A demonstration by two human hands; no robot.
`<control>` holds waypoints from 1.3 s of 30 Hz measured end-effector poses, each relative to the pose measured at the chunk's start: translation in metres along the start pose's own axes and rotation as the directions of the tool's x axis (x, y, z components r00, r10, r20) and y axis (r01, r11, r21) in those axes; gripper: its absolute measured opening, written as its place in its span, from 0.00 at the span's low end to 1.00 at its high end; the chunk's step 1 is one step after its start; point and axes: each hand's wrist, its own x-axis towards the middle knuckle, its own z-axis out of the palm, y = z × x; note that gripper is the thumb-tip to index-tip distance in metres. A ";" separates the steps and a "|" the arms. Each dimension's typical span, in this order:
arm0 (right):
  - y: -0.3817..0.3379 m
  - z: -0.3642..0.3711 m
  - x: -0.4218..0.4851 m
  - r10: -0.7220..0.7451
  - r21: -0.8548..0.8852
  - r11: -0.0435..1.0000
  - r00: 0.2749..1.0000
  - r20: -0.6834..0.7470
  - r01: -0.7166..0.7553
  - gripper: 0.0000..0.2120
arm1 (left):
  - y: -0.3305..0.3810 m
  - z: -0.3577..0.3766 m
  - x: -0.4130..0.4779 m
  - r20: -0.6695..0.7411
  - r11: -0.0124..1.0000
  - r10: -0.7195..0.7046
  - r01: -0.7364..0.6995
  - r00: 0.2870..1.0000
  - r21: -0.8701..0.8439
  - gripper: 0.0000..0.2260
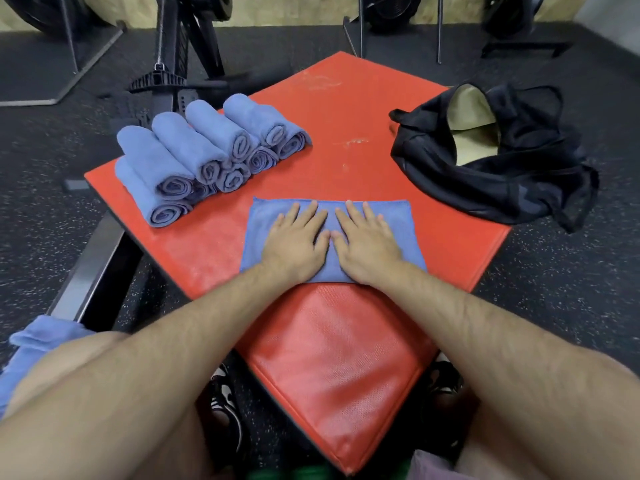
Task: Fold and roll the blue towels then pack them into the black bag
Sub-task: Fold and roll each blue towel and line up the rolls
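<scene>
**RISKS**
1. Black bag [512, 188]: slumped at the right corner of the red pad [346, 109], mouth open and tan lining showing, its right side hanging past the pad edge. It will probably sag shut or slide off if rolls are pushed in without a hand holding the rim.
2. Stack of rolled towels [194, 150]: two layers at the left rear of the pad. The upper rolls sit on round ones, so a knock from the left forearm could tip them over the left edge and loosen them.
3. Folded towel [391, 216]: lying flat at the middle front of the pad, under both hands. Uneven pressure would likely give a skewed, slack roll, and the slick pad may let it slide.
4. Loose towel [38, 337]: on the left thigh, off the pad, where it could slip to the floor.
5. Left hand [294, 244] and right hand [367, 244]: side by side, palms down, fingers straight and slightly apart, pressing the towel and gripping nothing.

**EDGES AND ROOM**
- Pad: set cornerwise to the person. Bare red lies beyond the folded towel toward the far corner — room to roll forward.
- Bag: a clear strip separates it from the folded towel's right end.
- Stack: its front roll is near the left edge and close to the towel's left end, so the margin is tight.
</scene>
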 end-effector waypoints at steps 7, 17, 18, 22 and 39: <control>0.056 -0.008 -0.003 0.126 0.044 0.991 0.992 -0.020 -0.125 0.30 | -0.049 -0.015 -0.003 0.029 0.991 -0.129 0.130 0.991 -0.039 0.27; 0.002 -0.031 -0.019 -0.014 -0.106 0.994 0.969 -0.246 -0.012 0.21 | -0.041 -0.028 0.008 -0.059 0.994 0.102 -0.104 0.993 -0.037 0.23; -0.010 -0.033 -0.022 -0.034 -0.117 0.993 0.968 -0.247 0.005 0.19 | -0.037 -0.030 0.010 -0.065 0.981 0.178 -0.183 0.982 -0.067 0.22; -0.032 -0.026 -0.031 -0.004 -0.113 0.994 0.997 -0.081 -0.005 0.19 | -0.029 -0.030 0.014 0.034 0.952 0.301 -0.298 0.953 -0.069 0.22; 0.000 -0.028 -0.029 -0.171 -0.076 0.983 0.984 -0.046 0.167 0.18 | -0.016 -0.026 -0.006 -0.079 0.945 0.317 -0.308 0.945 0.111 0.19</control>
